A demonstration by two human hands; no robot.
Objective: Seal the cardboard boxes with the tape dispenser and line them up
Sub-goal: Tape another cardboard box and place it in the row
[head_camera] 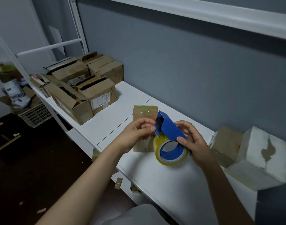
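over the white surface (pixel 139 172), above the flat brown cardboard box (pixel 144 114), the right hand (pixel 194 142) has its fingers clamped on the blue tape dispenser (pixel 169 132) while the left hand (pixel 137 132) fingers pinch at its blade end, probably for the tape's loose end; best peeled slowly and kept flat.

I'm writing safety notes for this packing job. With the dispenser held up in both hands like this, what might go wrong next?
1. The left hand pinches right at the cutter end of the blue tape dispenser; its fingertips might get nicked by the blade.
2. The dispenser is held in the air above the small cardboard box, so loose tape may fold and stick to itself.
3. The right hand holds only the frame's edge, so a hard pull may twist it free.
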